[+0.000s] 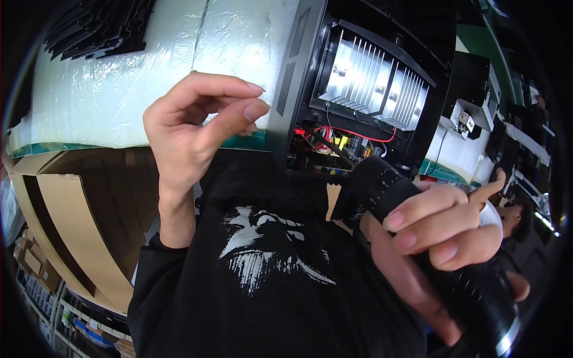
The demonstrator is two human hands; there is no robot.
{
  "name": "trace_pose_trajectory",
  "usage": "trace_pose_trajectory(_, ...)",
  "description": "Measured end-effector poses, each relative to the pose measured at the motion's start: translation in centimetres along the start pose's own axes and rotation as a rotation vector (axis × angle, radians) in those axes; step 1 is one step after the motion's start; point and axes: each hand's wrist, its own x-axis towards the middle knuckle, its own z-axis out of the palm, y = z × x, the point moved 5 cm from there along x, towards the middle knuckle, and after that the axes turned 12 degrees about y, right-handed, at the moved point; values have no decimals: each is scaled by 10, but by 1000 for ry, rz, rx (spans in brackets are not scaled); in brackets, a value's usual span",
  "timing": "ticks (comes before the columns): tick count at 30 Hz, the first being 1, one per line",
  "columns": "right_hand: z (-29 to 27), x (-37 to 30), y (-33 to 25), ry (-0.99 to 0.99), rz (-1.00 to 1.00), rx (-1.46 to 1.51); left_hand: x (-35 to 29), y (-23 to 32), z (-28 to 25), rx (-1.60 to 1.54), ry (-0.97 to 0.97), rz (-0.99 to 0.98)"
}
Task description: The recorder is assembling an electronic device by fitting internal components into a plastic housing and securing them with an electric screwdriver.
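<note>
My right hand is wrapped round a black cordless screwdriver with a marked ring near its front end. A dark shaft runs from the tool toward the lower part of an open black housing. Inside it sit silver finned heat sinks, and below them a circuit board with red wires and yellow parts. Left of the housing, my left hand is raised with curled fingers. A gap shows between its index fingertip and thumb, and nothing is visible there; its other fingertips are mostly hidden.
The housing stands on a worktop covered in clear film, with a green edge. Black plastic parts are stacked at the far left. An open cardboard box is below the worktop at left. At right are another black unit and another person.
</note>
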Motion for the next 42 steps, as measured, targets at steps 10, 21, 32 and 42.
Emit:
trace_pose_trajectory(10,25,-29,-8,83,-12,-119,0,1,-5,-26,-5,20)
trace_pose_trajectory(21,37,-19,0,130,-311,118,-2,5,-9,30,9,139)
trace_pose_trajectory(32,19,-1,-16,130,-488,279,-11,3,-6,-65,-53,88)
trace_pose_trajectory(42,-77,10,-77,606,-552,674,-11,14,27,-158,-53,-4)
